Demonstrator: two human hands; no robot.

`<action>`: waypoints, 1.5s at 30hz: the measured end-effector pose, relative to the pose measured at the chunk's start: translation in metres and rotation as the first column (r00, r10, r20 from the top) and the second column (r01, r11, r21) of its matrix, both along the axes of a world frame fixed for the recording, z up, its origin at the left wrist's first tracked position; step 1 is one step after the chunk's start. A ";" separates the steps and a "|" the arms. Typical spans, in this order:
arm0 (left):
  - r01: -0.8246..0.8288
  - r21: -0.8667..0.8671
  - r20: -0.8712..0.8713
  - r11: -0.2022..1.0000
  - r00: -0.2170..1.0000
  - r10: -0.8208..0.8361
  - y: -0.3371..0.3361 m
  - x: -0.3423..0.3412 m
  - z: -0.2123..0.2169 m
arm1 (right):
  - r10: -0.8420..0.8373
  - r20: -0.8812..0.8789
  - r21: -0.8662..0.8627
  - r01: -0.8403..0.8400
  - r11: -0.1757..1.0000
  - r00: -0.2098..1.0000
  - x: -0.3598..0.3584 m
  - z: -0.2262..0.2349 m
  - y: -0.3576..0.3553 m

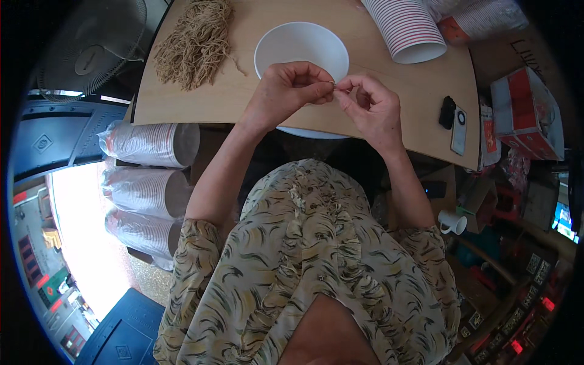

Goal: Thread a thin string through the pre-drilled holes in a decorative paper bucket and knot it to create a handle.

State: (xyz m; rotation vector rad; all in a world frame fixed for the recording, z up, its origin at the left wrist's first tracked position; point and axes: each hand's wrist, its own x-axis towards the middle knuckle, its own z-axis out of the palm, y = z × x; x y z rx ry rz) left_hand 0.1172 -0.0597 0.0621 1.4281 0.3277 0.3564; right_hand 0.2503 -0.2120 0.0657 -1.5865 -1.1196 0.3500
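Note:
My left hand (294, 88) and my right hand (372, 109) meet above the near side of a white round bowl (302, 38) on the table. Both are closed in a pinch, thumb against fingers, with the fingertips almost touching. Between them is a tiny brownish bit, too small to name. To the left of the bowl lies a heap of tan, tangled, twine-like strands (198, 45), a few loose ends reaching toward the bowl. Below the table's near edge, the white rim of another round container (313, 132) shows beneath my wrists.
Stacked paper cups or tubs (406, 30) lie at the table's far right. A dark small case (447, 112) and a phone (459, 131) rest near its right edge. Wrapped container stacks (143, 145) stand at the left, below a fan (91, 61). A white mug (451, 222) sits lower right.

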 end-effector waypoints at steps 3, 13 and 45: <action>0.000 0.018 0.010 1.000 1.000 0.000 0.000 -0.001 -0.002 | 0.023 0.016 -0.056 -0.022 0.998 1.000 -0.001 0.002 -0.001; 0.011 -0.034 0.003 0.999 1.000 -0.011 0.000 0.001 -0.001 | 0.021 -0.004 0.006 -0.021 1.000 1.000 0.005 -0.010 0.002; -0.129 0.180 0.007 0.975 0.992 0.130 -0.022 0.003 -0.006 | -0.011 -0.731 -0.069 -0.058 0.996 0.682 0.012 -0.010 -0.002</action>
